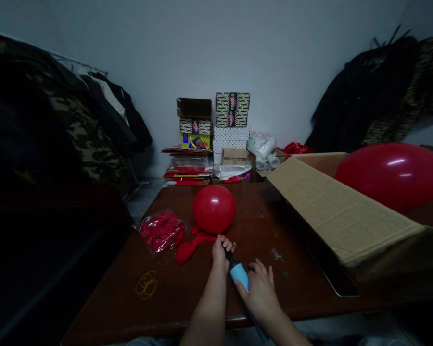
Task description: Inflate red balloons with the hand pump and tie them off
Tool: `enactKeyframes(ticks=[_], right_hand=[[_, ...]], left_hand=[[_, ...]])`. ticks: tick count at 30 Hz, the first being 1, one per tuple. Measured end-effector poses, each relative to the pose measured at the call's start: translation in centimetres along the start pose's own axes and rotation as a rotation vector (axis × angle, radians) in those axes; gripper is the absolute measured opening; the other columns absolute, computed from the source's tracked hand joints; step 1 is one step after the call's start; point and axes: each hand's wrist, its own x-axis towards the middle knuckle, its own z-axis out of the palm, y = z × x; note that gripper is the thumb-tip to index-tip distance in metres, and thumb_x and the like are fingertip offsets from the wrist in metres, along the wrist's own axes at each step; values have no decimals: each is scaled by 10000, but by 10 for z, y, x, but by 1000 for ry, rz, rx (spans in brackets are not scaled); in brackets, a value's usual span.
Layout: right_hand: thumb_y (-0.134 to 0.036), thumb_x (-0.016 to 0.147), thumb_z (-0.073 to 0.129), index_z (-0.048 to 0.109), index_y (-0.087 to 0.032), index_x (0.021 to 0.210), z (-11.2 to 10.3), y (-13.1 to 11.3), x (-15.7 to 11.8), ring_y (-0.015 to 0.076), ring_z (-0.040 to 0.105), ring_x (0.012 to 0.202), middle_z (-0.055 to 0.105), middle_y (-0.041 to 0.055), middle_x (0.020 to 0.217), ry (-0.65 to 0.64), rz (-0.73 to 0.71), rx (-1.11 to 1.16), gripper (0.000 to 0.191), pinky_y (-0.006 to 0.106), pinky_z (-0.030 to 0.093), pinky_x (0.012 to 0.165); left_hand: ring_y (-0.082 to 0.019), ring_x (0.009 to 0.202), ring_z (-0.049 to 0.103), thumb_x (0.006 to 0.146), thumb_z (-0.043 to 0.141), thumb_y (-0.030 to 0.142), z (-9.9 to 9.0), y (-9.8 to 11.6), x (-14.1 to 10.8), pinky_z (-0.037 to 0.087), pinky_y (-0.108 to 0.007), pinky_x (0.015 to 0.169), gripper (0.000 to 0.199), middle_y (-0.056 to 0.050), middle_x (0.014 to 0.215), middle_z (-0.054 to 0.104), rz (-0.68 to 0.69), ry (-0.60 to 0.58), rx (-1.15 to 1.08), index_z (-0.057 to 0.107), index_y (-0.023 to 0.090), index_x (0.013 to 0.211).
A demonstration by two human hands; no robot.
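A round, inflated red balloon (pixel 214 210) stands over the brown table (pixel 187 298), its neck pinched in my left hand (pixel 222 251). The black tip of a light blue hand pump (pixel 239 275) lies at that same hand, by the balloon's neck. My right hand (pixel 261 290) rests against the right side of the pump's blue body, its fingers apart, not wrapped round it. Limp red balloons (pixel 187 248) lie just left of my left hand. Whether the pump's tip is inside the balloon's neck is hidden by my fingers.
A clear bag of red balloons (pixel 162 233) and yellow rubber bands (pixel 146 285) lie left. At right are small coloured bands (pixel 277 256), a phone (pixel 334 274) and an open cardboard box (pixel 346 211) holding a big red balloon (pixel 393 175). Stacked boxes (pixel 231 139) stand behind.
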Motion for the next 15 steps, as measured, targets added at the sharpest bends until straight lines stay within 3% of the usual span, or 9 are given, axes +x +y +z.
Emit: enactKeyframes(ticks=[6, 11, 15], right_hand=[[-489, 825, 386, 627, -151, 1019, -5, 10, -21, 311, 321, 1258, 541, 129, 1194, -34, -6, -2, 458, 529, 114, 1057], [-564, 796, 410, 634, -182, 1021, -1, 44, -56, 318, 343, 1250, 552, 119, 1201, -124, -41, -26, 497, 552, 132, 1046], [-577, 748, 493, 655, -217, 953, 10, 73, -83, 332, 382, 1225, 572, 98, 1185, -81, -18, -66, 444, 568, 160, 1032]], left_hand=[[-49, 369, 280, 782, 559, 338, 0, 0, -2, 438, -293, 605, 272, 90, 463, 328, 11, 4, 8, 394, 188, 628], [-47, 363, 270, 784, 550, 343, 0, 0, -2, 437, -299, 609, 286, 93, 456, 318, 27, 12, 13, 381, 188, 613], [-45, 365, 275, 780, 550, 322, 0, 0, -2, 435, -294, 619, 267, 97, 457, 315, 15, 10, -2, 383, 188, 620]])
